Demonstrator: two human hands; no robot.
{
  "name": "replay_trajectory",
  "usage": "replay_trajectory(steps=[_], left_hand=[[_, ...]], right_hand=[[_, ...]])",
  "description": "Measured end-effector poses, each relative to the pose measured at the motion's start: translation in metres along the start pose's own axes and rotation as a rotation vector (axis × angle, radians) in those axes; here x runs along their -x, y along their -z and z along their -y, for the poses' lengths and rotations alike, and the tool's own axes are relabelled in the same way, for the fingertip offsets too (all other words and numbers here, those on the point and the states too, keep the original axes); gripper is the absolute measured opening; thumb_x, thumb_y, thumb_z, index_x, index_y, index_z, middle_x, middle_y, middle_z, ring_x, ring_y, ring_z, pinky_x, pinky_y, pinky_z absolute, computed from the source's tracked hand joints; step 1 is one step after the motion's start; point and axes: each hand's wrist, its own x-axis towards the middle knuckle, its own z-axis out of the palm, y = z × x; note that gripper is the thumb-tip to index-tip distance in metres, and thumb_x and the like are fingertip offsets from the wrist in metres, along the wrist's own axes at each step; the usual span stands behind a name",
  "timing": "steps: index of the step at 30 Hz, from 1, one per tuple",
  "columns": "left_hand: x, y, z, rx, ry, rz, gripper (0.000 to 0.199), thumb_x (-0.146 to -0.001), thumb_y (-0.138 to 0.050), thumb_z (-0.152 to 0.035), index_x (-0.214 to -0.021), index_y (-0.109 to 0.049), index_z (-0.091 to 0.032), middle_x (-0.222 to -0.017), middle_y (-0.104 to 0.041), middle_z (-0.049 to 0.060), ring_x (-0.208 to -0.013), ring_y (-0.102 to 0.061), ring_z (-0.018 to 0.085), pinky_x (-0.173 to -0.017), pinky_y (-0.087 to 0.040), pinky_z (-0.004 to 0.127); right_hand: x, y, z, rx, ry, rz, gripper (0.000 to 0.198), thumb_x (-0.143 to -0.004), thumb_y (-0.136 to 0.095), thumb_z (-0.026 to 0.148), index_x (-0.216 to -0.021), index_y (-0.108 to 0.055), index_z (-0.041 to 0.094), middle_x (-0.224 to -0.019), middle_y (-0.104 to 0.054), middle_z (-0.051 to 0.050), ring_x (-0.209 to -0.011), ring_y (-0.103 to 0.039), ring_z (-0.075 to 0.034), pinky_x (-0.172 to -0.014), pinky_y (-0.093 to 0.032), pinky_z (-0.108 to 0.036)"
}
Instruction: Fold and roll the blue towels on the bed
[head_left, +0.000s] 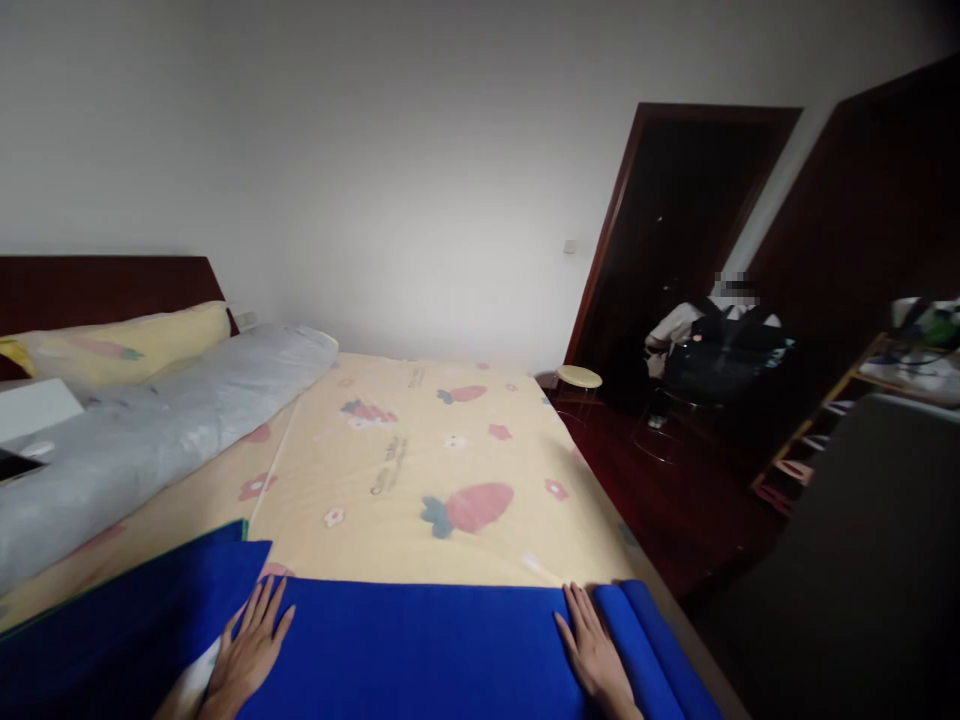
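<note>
we have both hands flat on a blue blanket that lies across the near end of the bed. our left hand rests on it palm down near its left part, fingers stretched out and slightly spread, gripping nothing. our right hand lies palm down towards the right end, fingers straight and close together, also pinching nothing. just right of that hand the blanket's edge is rolled or folded into a thick ridge, and at the left a second flap of the blue cloth lies at an angle, overlapping the main part.

as far as we can judge, the blanket is folded into a long band with a straight, smooth far edge, so the flattening looks well along; the angled left flap and the rolled right end do not look squared up yet.

under it lies a yellow bedsheet printed with strawberries and small flowers. a long grey bolster runs along the left, with a yellow pillow behind it against a dark wooden headboard. beyond the bed a small round stool stands on the dark red floor, and another person sits by the open doorway. a shelf stands at the right.
</note>
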Motion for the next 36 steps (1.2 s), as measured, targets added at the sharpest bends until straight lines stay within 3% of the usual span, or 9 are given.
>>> replay_trajectory(steps=[5, 7, 11, 13, 16, 21, 25, 32, 36], left_hand=[[0.009, 0.025, -0.037, -0.024, 0.005, -0.082, 0.061, -0.090, -0.029, -0.035, -0.147, -0.033, -0.015, -0.159, -0.025, 0.009, -0.147, -0.019, 0.022, -0.117, -0.016, 0.047], [0.026, 0.026, -0.075, 0.061, -0.147, -0.111, 0.059, -0.091, -0.027, -0.034, -0.148, -0.031, -0.016, -0.159, -0.024, 0.008, -0.148, -0.017, 0.023, -0.118, -0.015, 0.048], [0.070, 0.010, -0.169, 0.287, -0.572, -0.014, 0.055, -0.095, -0.023, -0.031, -0.150, -0.020, -0.029, -0.158, -0.027, -0.002, -0.145, -0.024, 0.018, -0.118, -0.023, 0.041], [0.080, 0.005, -0.195, 0.322, -0.663, 0.034, 0.054, -0.096, -0.023, -0.032, -0.150, -0.017, -0.032, -0.157, -0.028, -0.003, -0.144, -0.028, 0.017, -0.117, -0.025, 0.041], [0.068, 0.009, -0.175, 0.287, -0.554, 0.058, 0.054, -0.096, -0.024, -0.042, -0.149, -0.016, -0.036, -0.159, -0.023, -0.003, -0.145, -0.025, 0.019, -0.118, -0.022, 0.048], [0.016, 0.012, -0.048, 0.093, -0.014, 0.008, 0.065, -0.091, -0.026, -0.049, -0.151, -0.021, -0.023, -0.161, -0.018, 0.005, -0.147, -0.018, 0.024, -0.117, -0.019, 0.050], [0.000, -0.004, 0.009, 0.074, 0.002, -0.023, 0.070, -0.087, -0.028, -0.048, -0.150, -0.024, -0.018, -0.160, -0.023, 0.007, -0.146, -0.022, 0.023, -0.114, -0.025, 0.044], [-0.008, 0.012, 0.001, 0.140, 0.061, 0.027, 0.067, -0.089, -0.024, -0.050, -0.150, -0.023, -0.022, -0.160, -0.024, 0.007, -0.146, -0.024, 0.025, -0.113, -0.026, 0.051], [0.031, 0.032, -0.063, 0.161, 0.044, -0.052, 0.060, -0.094, -0.018, -0.039, -0.151, -0.014, -0.023, -0.161, -0.020, 0.005, -0.149, -0.009, 0.021, -0.117, -0.013, 0.053]], right_hand=[[0.002, 0.001, 0.051, 0.095, 0.005, -0.160, 0.064, -0.092, -0.026, 0.048, -0.142, -0.042, 0.011, -0.150, -0.039, -0.013, -0.142, -0.029, -0.029, -0.118, -0.021, -0.051], [0.011, -0.011, 0.102, 0.042, 0.104, -0.177, 0.057, -0.094, -0.028, 0.044, -0.143, -0.041, 0.017, -0.150, -0.039, -0.010, -0.142, -0.030, -0.028, -0.117, -0.023, -0.053], [0.035, -0.049, 0.217, -0.144, 0.399, -0.008, 0.051, -0.097, -0.031, 0.037, -0.147, -0.030, 0.030, -0.153, -0.033, -0.001, -0.141, -0.032, -0.023, -0.115, -0.032, -0.046], [0.042, -0.059, 0.246, -0.184, 0.473, 0.087, 0.051, -0.097, -0.031, 0.035, -0.147, -0.028, 0.031, -0.152, -0.034, 0.000, -0.140, -0.033, -0.022, -0.115, -0.032, -0.046], [0.039, -0.050, 0.225, -0.141, 0.387, 0.105, 0.053, -0.096, -0.035, 0.047, -0.147, -0.029, 0.033, -0.153, -0.031, -0.001, -0.141, -0.031, -0.025, -0.115, -0.030, -0.052], [0.014, -0.005, 0.086, 0.041, 0.032, -0.007, 0.067, -0.090, -0.034, 0.062, -0.146, -0.033, 0.025, -0.155, -0.030, -0.006, -0.144, -0.023, -0.027, -0.117, -0.021, -0.053], [0.007, 0.001, 0.020, -0.005, -0.068, -0.061, 0.074, -0.090, -0.030, 0.064, -0.148, -0.028, 0.020, -0.159, -0.022, -0.008, -0.145, -0.020, -0.023, -0.117, -0.025, -0.042], [-0.002, 0.001, 0.020, 0.054, -0.070, -0.059, 0.075, -0.090, -0.027, 0.062, -0.146, -0.034, 0.011, -0.156, -0.026, -0.014, -0.144, -0.024, -0.026, -0.117, -0.026, -0.042], [0.019, -0.004, 0.082, 0.104, 0.018, -0.236, 0.072, -0.094, -0.025, 0.055, -0.143, -0.037, 0.004, -0.151, -0.033, -0.020, -0.143, -0.025, -0.031, -0.118, -0.019, -0.051]])
